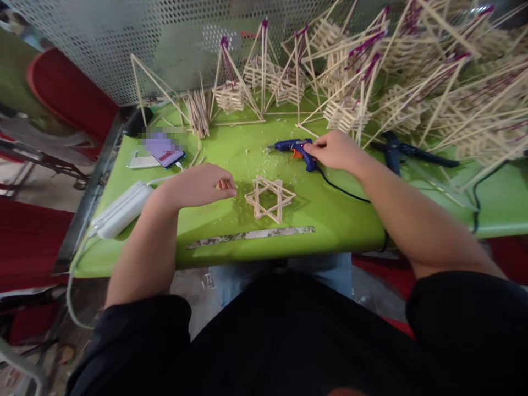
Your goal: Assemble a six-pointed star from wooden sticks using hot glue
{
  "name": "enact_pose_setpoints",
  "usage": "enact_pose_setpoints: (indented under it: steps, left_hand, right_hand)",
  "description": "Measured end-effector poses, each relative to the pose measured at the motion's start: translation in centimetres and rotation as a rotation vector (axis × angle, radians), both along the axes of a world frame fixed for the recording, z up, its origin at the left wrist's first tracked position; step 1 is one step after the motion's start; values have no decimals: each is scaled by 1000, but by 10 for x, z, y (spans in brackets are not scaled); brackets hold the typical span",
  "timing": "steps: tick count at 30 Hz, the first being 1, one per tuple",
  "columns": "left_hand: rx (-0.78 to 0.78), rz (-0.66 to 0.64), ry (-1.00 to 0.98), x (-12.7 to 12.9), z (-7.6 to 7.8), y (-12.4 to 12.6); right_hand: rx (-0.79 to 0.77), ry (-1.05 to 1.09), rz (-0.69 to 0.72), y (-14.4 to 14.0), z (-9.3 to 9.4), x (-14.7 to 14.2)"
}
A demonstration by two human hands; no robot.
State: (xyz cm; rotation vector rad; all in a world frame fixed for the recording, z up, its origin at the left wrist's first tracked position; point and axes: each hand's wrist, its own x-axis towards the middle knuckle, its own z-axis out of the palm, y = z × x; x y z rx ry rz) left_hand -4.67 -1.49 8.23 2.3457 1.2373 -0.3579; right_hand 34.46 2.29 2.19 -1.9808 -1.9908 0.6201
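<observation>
A six-pointed star of thin wooden sticks (281, 204) lies flat on the green tabletop (346, 228). Just left of it hovers my left hand (206, 184), its fingers curled in; whatever they may hold is hidden. My right hand (336, 151) pinches the back of a blue hot glue gun (303, 148) with an orange trigger. The gun rests on its side, nozzle pointing left, and its black cord trails off to the right. Pale bits of glue and debris are scattered under the nozzle. Nearest me is a narrow patterned strip (251, 235).
Hanging-style stick structures with purple ties (231, 96) crowd the back and right. A bundle of loose sticks (198, 113) stands behind a phone (163, 149). A white power strip (121, 209) sits at left. A dark clamp-like tool (394, 151) lies right. Perforated metal (173, 49) borders the back.
</observation>
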Motion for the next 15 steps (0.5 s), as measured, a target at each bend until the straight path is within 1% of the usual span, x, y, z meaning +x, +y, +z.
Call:
enact_pose_setpoints:
  steps: [4, 8, 10, 12, 15]
  left_hand:
    - [2, 2, 7, -1, -2, 1]
    - [-12, -18, 10, 1, -2, 0]
    - [-11, -29, 8, 2, -3, -1]
    - [-12, -34, 4, 2, -3, -1]
    - [-13, -34, -1, 1, -2, -2]
  right_hand:
    - [8, 45, 52, 5, 0, 20]
    - [-33, 90, 68, 9, -4, 23]
    - [-65, 21, 75, 7, -5, 22]
    - [-91, -110, 92, 4, -2, 21]
    - [-65, -312, 132, -7, 1, 16]
